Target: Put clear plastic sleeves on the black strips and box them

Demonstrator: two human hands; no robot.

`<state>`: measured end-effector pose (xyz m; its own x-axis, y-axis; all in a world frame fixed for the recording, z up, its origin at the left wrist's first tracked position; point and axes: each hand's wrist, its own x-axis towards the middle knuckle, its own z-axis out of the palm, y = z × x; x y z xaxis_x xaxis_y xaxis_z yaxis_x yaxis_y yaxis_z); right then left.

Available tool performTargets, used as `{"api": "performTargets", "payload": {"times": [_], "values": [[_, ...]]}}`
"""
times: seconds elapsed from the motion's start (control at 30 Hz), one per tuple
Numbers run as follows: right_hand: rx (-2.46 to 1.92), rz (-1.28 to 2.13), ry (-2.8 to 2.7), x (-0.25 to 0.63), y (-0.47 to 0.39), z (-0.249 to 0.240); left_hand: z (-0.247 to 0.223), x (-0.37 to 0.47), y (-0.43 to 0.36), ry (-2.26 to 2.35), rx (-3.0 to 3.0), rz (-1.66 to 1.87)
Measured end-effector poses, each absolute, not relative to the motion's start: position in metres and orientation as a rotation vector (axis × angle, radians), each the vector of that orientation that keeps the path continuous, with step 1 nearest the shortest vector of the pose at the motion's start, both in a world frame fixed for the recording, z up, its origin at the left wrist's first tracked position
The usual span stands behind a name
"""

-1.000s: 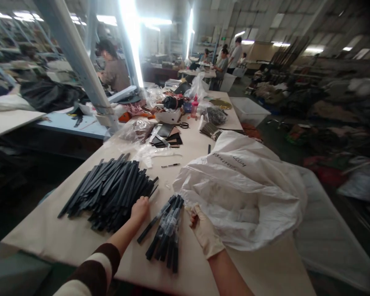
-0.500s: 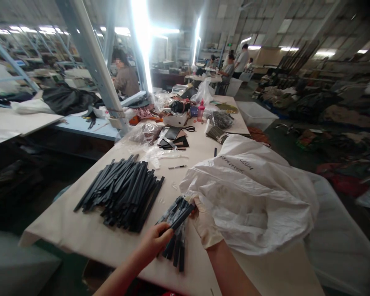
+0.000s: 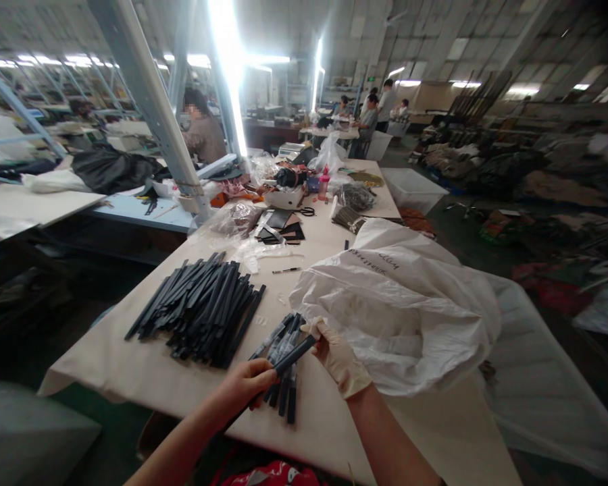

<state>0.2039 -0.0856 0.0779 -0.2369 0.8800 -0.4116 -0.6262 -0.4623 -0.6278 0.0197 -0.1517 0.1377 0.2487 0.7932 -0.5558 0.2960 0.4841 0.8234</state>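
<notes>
A flat dark strip point(image 3: 294, 354) is stretched at a slant between my two hands. My bare left hand point(image 3: 256, 379) is closed around its lower end. In a pale glove, my right hand point(image 3: 333, 351) pinches the upper end with thumb and fingers. Beneath the strip, on the table, lies a small bundle of dark strips point(image 3: 286, 398) with clear plastic wrapped about their middles; my left hand partly hides it. A large loose pile of dark strips point(image 3: 203, 307) rests to the left of my hands.
A big white sack point(image 3: 400, 317) with handwriting lies right of my hands on the cream-covered table point(image 3: 172, 395). Further back are a pen point(image 3: 286, 271), scissors point(image 3: 307, 211), dark flat pieces and plastic bags. A slanted metal post point(image 3: 152, 94) rises at the left. Several people work in the distance.
Both hands have shifted slightly, and the held strip sits a little lower and closer to me, clearer of the bundle. The view has turned a little. Both hands keep their hold.
</notes>
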Motion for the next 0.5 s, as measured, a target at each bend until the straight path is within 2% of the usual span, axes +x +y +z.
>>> {"api": "performTargets", "payload": {"times": [0.17,0.3,0.5], "values": [[-1.015,1.791,-0.574,0.205,-0.098,0.080,0.132,0.029,-0.148,1.370,1.154,0.440],[-1.081,1.716,-0.829,0.198,-0.110,0.085,0.105,0.039,-0.145,1.503,1.427,0.617],[-1.155,1.628,-0.858,0.196,-0.118,0.080,0.078,0.044,-0.153,1.349,1.171,0.622]]}}
